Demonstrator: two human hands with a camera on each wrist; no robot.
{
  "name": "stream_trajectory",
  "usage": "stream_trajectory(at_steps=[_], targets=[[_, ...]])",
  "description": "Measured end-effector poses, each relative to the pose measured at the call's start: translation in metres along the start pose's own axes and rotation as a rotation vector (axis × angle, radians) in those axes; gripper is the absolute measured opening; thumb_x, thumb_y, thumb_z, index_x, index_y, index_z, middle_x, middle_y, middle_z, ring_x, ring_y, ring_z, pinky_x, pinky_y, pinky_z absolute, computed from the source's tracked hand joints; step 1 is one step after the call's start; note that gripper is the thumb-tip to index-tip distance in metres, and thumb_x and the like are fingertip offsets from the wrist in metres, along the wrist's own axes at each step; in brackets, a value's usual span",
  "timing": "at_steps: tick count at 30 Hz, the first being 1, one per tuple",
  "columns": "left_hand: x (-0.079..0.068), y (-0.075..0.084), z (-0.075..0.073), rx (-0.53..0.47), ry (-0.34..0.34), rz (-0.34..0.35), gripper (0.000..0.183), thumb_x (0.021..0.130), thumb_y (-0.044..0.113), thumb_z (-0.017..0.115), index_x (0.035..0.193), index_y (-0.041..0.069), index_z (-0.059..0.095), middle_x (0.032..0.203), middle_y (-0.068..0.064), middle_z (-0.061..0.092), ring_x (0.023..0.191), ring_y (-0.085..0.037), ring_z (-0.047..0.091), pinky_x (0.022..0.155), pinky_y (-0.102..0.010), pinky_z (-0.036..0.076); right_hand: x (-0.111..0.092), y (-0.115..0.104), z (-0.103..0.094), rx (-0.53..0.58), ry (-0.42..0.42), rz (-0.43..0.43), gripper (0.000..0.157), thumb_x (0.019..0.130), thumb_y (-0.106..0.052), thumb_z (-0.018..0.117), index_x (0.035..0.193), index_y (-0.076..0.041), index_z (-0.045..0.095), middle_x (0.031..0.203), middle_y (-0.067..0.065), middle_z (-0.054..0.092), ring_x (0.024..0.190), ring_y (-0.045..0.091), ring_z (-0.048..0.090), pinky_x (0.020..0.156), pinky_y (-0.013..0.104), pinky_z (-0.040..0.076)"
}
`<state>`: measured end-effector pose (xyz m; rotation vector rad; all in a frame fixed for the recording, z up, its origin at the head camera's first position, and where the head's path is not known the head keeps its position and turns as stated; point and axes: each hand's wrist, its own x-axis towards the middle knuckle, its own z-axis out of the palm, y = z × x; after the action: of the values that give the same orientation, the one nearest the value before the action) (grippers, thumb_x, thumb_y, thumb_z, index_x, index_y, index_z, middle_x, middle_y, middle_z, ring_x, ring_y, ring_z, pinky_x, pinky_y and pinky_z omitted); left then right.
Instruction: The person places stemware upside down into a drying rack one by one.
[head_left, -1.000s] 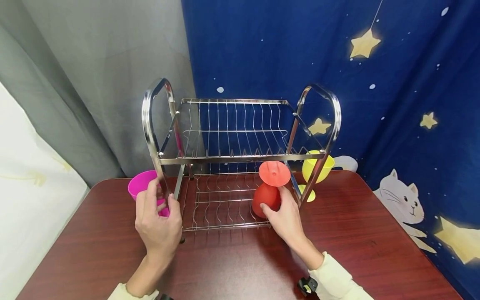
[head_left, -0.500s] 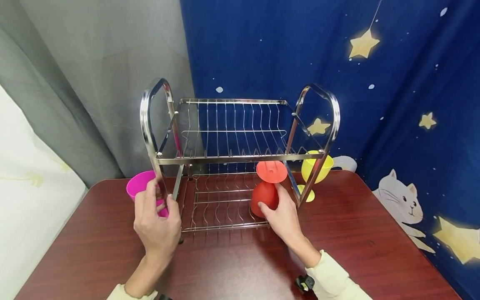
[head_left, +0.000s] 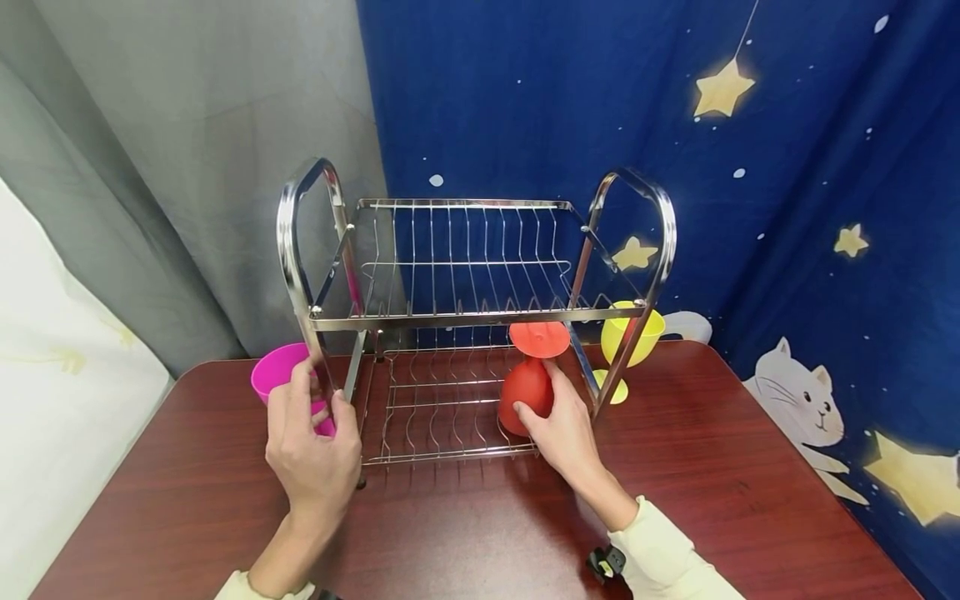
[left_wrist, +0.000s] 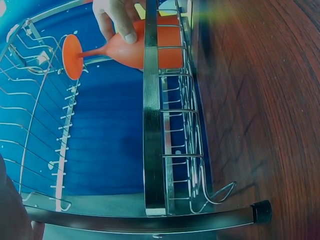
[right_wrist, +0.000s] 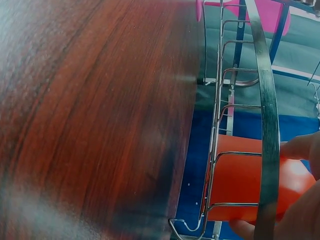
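Note:
My right hand holds a red goblet, which stands upside down on the lower tier of a chrome two-tier dish rack, toward its right end. Its thumb and fingers lie on either side of the bowl. In the left wrist view the goblet's foot points up toward the upper tier, with the mouth down in the wires. My left hand grips the rack's left front post, thumb on the inner side. In the right wrist view the red bowl shows behind the rack's front rail.
A magenta cup stands left of the rack, partly hidden by my left hand. To the right, a yellow goblet stands upright behind the rack's right post. The rack stands on a dark red wooden table, with curtains behind.
The red goblet's foot has tipped back slightly, so its far edge is now hidden behind the upper tier's front rail. My left hand stays on the post; the view has shifted a little.

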<state>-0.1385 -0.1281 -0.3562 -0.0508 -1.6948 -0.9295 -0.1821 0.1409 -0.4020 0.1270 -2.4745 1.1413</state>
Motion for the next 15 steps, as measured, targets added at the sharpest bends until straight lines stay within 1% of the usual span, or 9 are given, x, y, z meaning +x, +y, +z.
stream_trajectory(at_steps=[9,15], targets=[[0.0007,-0.0005,-0.0007,-0.004,-0.006,0.007,0.044,0.079,-0.002,0.060,0.123,0.001,0.064,0.092,-0.022,0.058,0.079,-0.023,0.056,0.071,-0.003,0.043,-0.0009,-0.0001,0.0004,-0.011,0.006,-0.022,0.078,0.078,-0.015,0.079,0.146,-0.010,0.042,0.132,0.015,0.057,0.116,0.032,0.057,0.096,0.051,0.049],[0.0004,-0.0008,-0.0012,0.001,-0.012,0.006,0.044,0.079,-0.002,0.061,0.123,0.001,0.064,0.092,-0.022,0.058,0.079,-0.022,0.056,0.070,-0.004,0.042,-0.0008,0.0004,0.0012,-0.022,0.010,-0.022,0.079,0.078,-0.016,0.078,0.146,-0.010,0.041,0.132,0.015,0.057,0.116,0.032,0.057,0.096,0.051,0.049]])
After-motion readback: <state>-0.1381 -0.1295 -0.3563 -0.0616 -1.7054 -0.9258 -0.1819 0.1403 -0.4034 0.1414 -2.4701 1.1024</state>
